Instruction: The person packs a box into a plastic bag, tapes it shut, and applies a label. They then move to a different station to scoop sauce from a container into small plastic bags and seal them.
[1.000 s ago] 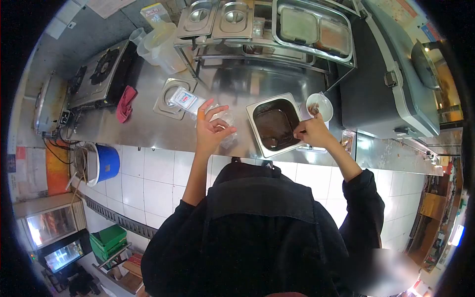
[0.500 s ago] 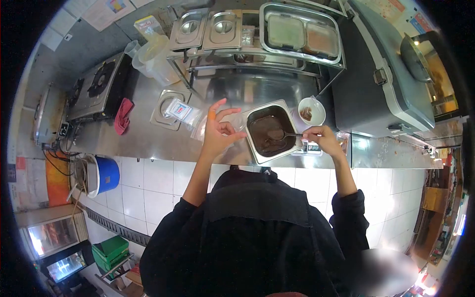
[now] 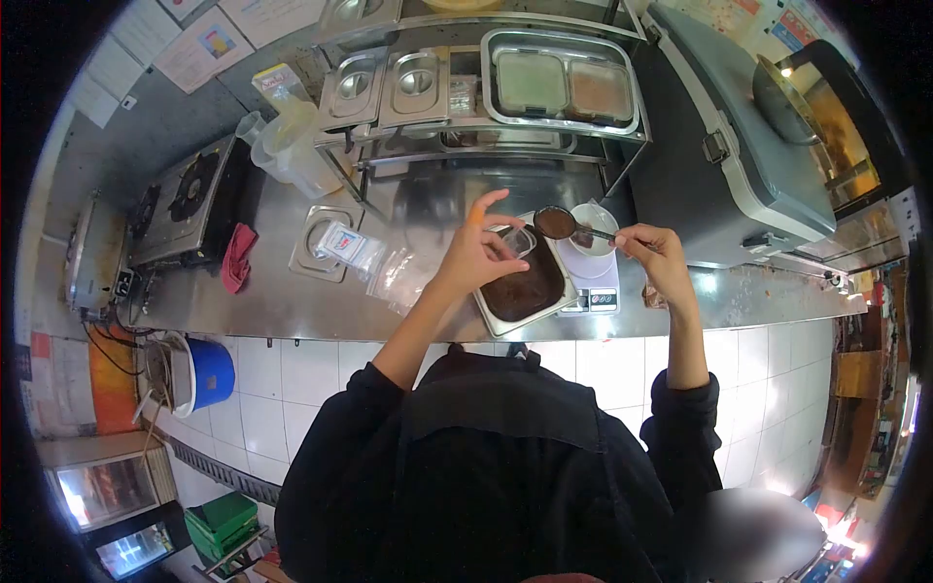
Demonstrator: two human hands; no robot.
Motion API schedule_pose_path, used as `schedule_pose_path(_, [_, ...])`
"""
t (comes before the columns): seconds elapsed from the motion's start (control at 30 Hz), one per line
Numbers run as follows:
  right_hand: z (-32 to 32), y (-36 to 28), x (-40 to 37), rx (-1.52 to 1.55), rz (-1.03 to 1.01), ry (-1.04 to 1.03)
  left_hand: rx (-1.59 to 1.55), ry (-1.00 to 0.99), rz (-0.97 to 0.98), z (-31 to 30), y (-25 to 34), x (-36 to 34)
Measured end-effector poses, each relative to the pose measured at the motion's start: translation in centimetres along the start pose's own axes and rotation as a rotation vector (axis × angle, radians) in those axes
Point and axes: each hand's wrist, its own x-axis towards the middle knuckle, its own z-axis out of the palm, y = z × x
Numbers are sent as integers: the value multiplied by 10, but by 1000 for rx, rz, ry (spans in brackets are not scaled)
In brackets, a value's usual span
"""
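My right hand (image 3: 656, 255) grips the dark handle of a ladle (image 3: 556, 222), its round bowl filled with brown paste. The ladle is raised above the far right edge of a steel container (image 3: 525, 291) of the same dark brown mixture. My left hand (image 3: 478, 248) is curled around a small clear plastic cup (image 3: 521, 240), held over that container. Just right of the ladle, a white bowl (image 3: 595, 243) with some brown matter inside stands on a kitchen scale (image 3: 591, 300); the ladle's handle passes in front of it.
Left of my left hand lie plastic bags (image 3: 398, 275) and a steel lid (image 3: 313, 255). A steel rack (image 3: 486, 131) with lidded pans rises behind. A large grey cool box (image 3: 695, 146) stands right; a gas stove (image 3: 185, 194) and red cloth (image 3: 239, 257) are left.
The ladle has come up out of the brown mixture, full, and moved toward the bowl. My left hand has shifted right, over the container, with the clear cup.
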Motion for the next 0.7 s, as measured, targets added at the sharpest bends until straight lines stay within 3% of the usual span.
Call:
schedule_pose_path(0.23, [17, -18, -12, -42, -82, 128, -161, -6, -23, 17, 12, 10])
schedule_pose_path(0.4, [23, -36, -25, -378, -253, 267, -288, -41, -29, 17, 16, 13])
schedule_pose_path(0.7, [31, -44, -35, -532, -448, 418, -381, -54, 9, 18, 29, 14])
